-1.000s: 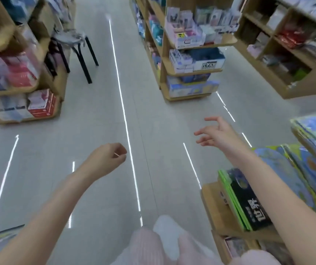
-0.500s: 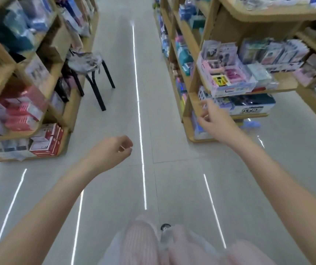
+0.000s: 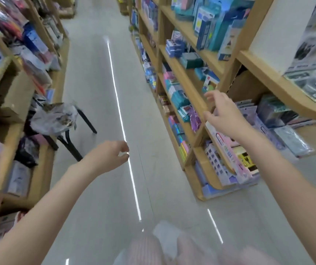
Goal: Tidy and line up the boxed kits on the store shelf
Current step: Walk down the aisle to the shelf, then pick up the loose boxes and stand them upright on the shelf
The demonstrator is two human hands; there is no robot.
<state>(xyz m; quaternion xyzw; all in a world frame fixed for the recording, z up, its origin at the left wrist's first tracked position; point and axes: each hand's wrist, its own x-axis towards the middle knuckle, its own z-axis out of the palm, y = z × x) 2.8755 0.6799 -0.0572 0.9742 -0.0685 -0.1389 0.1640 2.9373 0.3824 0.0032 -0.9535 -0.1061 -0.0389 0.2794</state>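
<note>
Aisle floor point(image 3: 96, 111): grey, bare down the centre of the frame; we stand mid-aisle with both arms raised ahead.
Right hand point(image 3: 224, 113): centre right of the frame, fingers spread apart, holding nothing; it hovers in front of the wooden upright of the right-hand shelf unit point(image 3: 189, 87). We judge it is held wide so as to close on a box front; whether it touches anything we cannot tell through the blur.
Left hand point(image 3: 111, 155): lower centre, over the floor, thumb and fingers curled loosely together with nothing between them; we judge it idle, kept free for a second box.
Boxed kits point(image 3: 249, 163): right of the frame, on the end shelves below and beyond the right hand; pastel boxes leaning at uneven angles, hence not yet lined up.
Stool point(image 3: 71, 131): left centre, black legs, carrying a crumpled plastic bag point(image 3: 55, 115); well apart from both hands.
Task stage: we judge it the approach, no kit gripped yet.
</note>
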